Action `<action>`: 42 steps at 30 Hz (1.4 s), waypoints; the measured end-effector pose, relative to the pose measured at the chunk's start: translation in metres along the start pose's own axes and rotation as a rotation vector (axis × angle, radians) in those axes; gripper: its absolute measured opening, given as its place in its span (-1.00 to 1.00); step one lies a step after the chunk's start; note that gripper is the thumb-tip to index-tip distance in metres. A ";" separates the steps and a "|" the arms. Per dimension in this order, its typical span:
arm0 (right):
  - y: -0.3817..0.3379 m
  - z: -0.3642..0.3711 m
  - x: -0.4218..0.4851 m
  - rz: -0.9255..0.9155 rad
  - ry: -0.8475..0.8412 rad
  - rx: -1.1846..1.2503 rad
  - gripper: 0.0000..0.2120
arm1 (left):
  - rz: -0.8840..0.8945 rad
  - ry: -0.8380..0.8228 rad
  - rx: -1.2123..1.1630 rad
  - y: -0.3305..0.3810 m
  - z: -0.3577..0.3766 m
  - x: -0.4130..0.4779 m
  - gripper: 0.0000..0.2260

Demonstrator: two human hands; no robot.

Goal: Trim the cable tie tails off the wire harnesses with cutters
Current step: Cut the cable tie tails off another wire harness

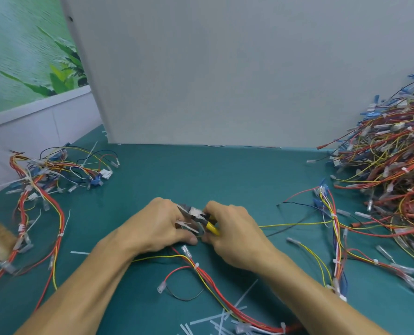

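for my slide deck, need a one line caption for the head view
Right hand holds cutters at a harness gripped by the left hand, cut tails on the mat.

Left hand (pixel 157 226): harness (pixel 196 266); right hand (pixel 235 234): cutters (pixel 198 213)

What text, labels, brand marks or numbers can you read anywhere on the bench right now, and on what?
No text can be read in this view.
cutters, gripped by the right hand: no brand legible, mostly covered.
wire harness, held by the left hand: connectors blurred, no print legible.
grey panel: blank.
wall picture: leaves only, no words.
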State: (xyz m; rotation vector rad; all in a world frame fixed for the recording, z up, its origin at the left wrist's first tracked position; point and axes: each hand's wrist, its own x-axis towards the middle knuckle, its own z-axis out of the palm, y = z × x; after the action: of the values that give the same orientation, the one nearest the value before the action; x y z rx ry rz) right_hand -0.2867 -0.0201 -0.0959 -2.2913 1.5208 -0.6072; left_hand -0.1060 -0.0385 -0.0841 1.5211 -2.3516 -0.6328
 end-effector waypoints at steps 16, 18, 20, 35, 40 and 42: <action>0.031 -0.024 -0.002 -0.007 -0.075 0.055 -0.82 | 0.115 0.102 0.108 -0.008 -0.007 -0.004 -0.92; 0.029 -0.028 -0.002 -0.006 -0.113 0.068 -0.77 | 0.139 0.153 0.114 -0.002 -0.005 -0.002 -0.83; 0.027 -0.042 -0.002 0.002 -0.081 0.076 -0.77 | 0.170 0.211 0.102 0.009 -0.002 0.000 -0.74; 0.027 -0.079 -0.030 0.266 -0.004 0.131 -0.92 | 0.189 0.031 -0.052 0.038 0.026 0.014 -0.71; 0.023 -0.071 -0.021 0.280 0.228 0.130 -0.87 | 0.255 -0.073 0.001 0.031 0.023 0.006 -0.69; 0.024 -0.077 -0.022 0.271 0.312 0.092 -0.89 | 0.253 -0.076 0.077 0.026 0.019 0.004 -0.72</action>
State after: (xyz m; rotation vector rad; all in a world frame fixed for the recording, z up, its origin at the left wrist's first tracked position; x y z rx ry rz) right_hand -0.3529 -0.0113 -0.0459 -1.9433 1.8596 -0.9670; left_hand -0.1366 -0.0288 -0.0883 1.2183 -2.5971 -0.5527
